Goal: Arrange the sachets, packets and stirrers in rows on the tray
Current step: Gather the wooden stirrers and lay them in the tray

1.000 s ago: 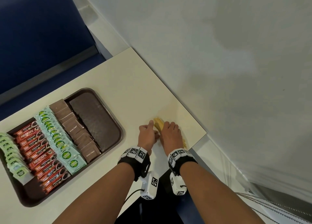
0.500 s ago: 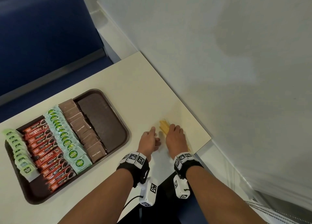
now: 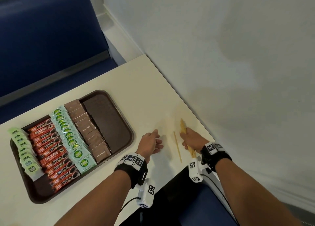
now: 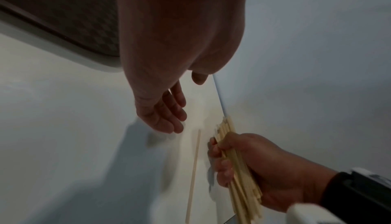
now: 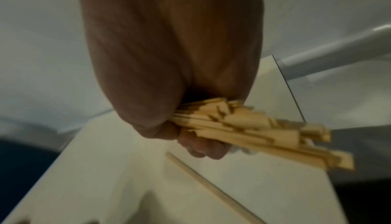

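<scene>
My right hand [image 3: 190, 140] grips a bundle of wooden stirrers [image 3: 183, 127] at the table's right edge; the bundle [image 5: 243, 127] sticks out of the fist [image 4: 239, 160]. One loose stirrer [image 3: 177, 146] lies flat on the table between my hands, also the thin stick [image 4: 193, 174] in the left wrist view. My left hand [image 3: 153, 143] hovers left of it with fingers relaxed and empty [image 4: 167, 114]. The brown tray [image 3: 122, 116] sits at left with rows of pale green sachets [image 3: 22, 149], red coffee packets [image 3: 51, 149], green packets [image 3: 71, 137] and brown sugar sachets [image 3: 90, 128]. Its right strip is bare.
The cream table [image 3: 136, 89] ends close behind the right hand at a corner against the white wall [image 3: 238, 72]. A blue seat [image 3: 42, 38] lies beyond the table's far edge. Its near edge runs just under my wrists.
My right hand has closed round the stirrer bundle and lifted it off the table. The left hand drew back to the left, and one stirrer now lies alone between the hands.
</scene>
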Demonstrator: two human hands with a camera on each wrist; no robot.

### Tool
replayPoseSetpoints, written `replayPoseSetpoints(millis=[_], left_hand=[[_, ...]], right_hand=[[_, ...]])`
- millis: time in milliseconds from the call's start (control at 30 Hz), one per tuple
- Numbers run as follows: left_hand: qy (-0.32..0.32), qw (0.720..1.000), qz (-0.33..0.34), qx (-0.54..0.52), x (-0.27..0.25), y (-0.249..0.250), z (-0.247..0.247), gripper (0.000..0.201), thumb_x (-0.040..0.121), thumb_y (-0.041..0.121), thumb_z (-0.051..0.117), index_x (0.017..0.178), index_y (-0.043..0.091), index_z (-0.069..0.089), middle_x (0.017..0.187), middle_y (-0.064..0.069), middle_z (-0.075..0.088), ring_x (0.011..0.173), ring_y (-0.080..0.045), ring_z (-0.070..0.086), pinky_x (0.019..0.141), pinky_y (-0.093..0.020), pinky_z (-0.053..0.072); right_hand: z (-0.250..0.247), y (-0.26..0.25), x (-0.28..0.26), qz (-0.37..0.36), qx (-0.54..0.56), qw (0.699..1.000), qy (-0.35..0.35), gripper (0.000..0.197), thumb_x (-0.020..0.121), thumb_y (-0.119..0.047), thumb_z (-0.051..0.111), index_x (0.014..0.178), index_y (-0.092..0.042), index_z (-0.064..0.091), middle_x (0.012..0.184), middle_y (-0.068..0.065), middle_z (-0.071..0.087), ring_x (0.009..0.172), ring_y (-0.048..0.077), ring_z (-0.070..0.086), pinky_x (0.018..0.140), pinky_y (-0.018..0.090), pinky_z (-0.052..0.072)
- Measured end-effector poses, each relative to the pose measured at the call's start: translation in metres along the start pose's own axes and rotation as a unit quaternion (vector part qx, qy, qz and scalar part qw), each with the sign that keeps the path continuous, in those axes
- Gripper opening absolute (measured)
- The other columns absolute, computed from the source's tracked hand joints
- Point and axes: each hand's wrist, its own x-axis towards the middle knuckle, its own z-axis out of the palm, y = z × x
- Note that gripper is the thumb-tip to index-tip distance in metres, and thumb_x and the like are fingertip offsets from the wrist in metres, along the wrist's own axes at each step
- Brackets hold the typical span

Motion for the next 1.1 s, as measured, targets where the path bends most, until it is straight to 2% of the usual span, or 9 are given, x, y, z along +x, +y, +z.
replayPoseSetpoints(millis=[100, 200, 367, 733, 833, 900, 967, 1033, 1100], left_hand=[[-0.003, 1.000, 0.000, -0.005, -0.002, -0.004, 0.000, 0.039, 0.112, 0.041, 0.049, 0.116, 0.005, 0.064, 0.096, -0.011, 0.070, 0.081, -0.027, 0.069, 0.073, -0.034, 0.055], [-0.006, 1.000, 0.002, -0.005, -0.003, -0.008, 0.000, 0.037, 0.112, 0.040, 0.050, 0.113, 0.007, 0.064, 0.095, -0.011, 0.070, 0.083, -0.027, 0.069, 0.073, -0.033, 0.054], [-0.013, 1.000, 0.013, 0.010, -0.001, -0.010, 0.003, 0.039, 0.112, 0.041, 0.050, 0.115, 0.005, 0.066, 0.097, -0.012, 0.073, 0.083, -0.025, 0.068, 0.076, -0.032, 0.053], [-0.012, 0.999, 0.016, 0.044, -0.007, -0.012, 0.001, 0.041, 0.113, 0.040, 0.049, 0.119, 0.003, 0.067, 0.098, -0.011, 0.073, 0.083, -0.023, 0.066, 0.076, -0.031, 0.052], [-0.014, 0.998, 0.023, 0.049, -0.010, -0.009, -0.002, 0.046, 0.113, 0.044, 0.047, 0.120, 0.003, 0.067, 0.098, -0.010, 0.073, 0.083, -0.023, 0.066, 0.077, -0.033, 0.051], [-0.014, 0.998, 0.032, 0.057, -0.014, -0.003, -0.005, 0.049, 0.113, 0.049, 0.044, 0.121, 0.005, 0.066, 0.100, -0.008, 0.073, 0.085, -0.022, 0.065, 0.076, -0.032, 0.051], [-0.016, 0.997, 0.041, 0.056, -0.019, 0.004, -0.012, 0.051, 0.112, 0.053, 0.045, 0.122, 0.007, 0.064, 0.103, -0.007, 0.073, 0.087, -0.021, 0.065, 0.077, -0.031, 0.050], [-0.014, 0.997, 0.051, 0.048, -0.027, 0.015, -0.023, 0.053, 0.110, 0.056, 0.048, 0.125, 0.007, 0.064, 0.106, -0.007, 0.071, 0.090, -0.022, 0.065, 0.081, -0.032, 0.051], [-0.001, 0.997, 0.065, 0.042, -0.033, 0.030, -0.037, 0.056, 0.108, 0.059, 0.051, 0.127, 0.007, 0.064, 0.114, -0.007, 0.071, 0.094, -0.022, 0.066, 0.086, -0.033, 0.053]], right_hand=[[0.025, 0.004, -0.008, -0.032, -0.140, 0.986, 0.086, 0.029, 0.110, -0.022, 0.046, 0.131, -0.002, 0.044, 0.111, 0.015, 0.058, 0.094, 0.030, 0.060, 0.080, 0.038, 0.047], [0.051, 0.003, -0.011, -0.030, -0.179, 0.973, 0.143, 0.034, 0.111, -0.027, 0.043, 0.132, -0.001, 0.041, 0.128, 0.017, 0.055, 0.107, 0.035, 0.064, 0.083, 0.040, 0.049], [0.081, 0.006, -0.021, -0.030, -0.252, 0.945, 0.204, 0.029, 0.112, -0.023, 0.038, 0.136, -0.007, 0.036, 0.128, 0.012, 0.054, 0.104, 0.036, 0.068, 0.078, 0.042, 0.049], [0.092, 0.000, -0.030, -0.039, -0.396, 0.889, 0.229, 0.023, 0.108, -0.011, 0.045, 0.130, -0.008, 0.044, 0.130, 0.009, 0.049, 0.093, 0.028, 0.069, 0.065, 0.037, 0.046], [0.091, 0.001, -0.035, -0.058, -0.428, 0.876, 0.212, 0.025, 0.107, -0.012, 0.048, 0.132, -0.010, 0.042, 0.129, 0.010, 0.049, 0.095, 0.024, 0.068, 0.067, 0.034, 0.048], [0.087, -0.004, -0.034, -0.058, -0.399, 0.894, 0.196, 0.028, 0.108, -0.017, 0.044, 0.135, -0.009, 0.039, 0.125, 0.010, 0.055, 0.100, 0.028, 0.067, 0.074, 0.038, 0.051], [0.082, -0.018, -0.032, -0.041, -0.292, 0.942, 0.161, 0.032, 0.108, -0.022, 0.040, 0.137, -0.008, 0.036, 0.125, 0.012, 0.058, 0.103, 0.032, 0.064, 0.078, 0.039, 0.047], [0.080, -0.040, -0.034, -0.047, -0.157, 0.981, 0.105, 0.030, 0.108, -0.024, 0.042, 0.132, -0.006, 0.038, 0.121, 0.014, 0.062, 0.095, 0.029, 0.060, 0.079, 0.037, 0.045], [0.082, -0.069, -0.045, -0.077, -0.044, 0.996, 0.032, 0.022, 0.107, -0.026, 0.043, 0.119, -0.007, 0.046, 0.105, 0.011, 0.060, 0.086, 0.024, 0.057, 0.078, 0.042, 0.051]])
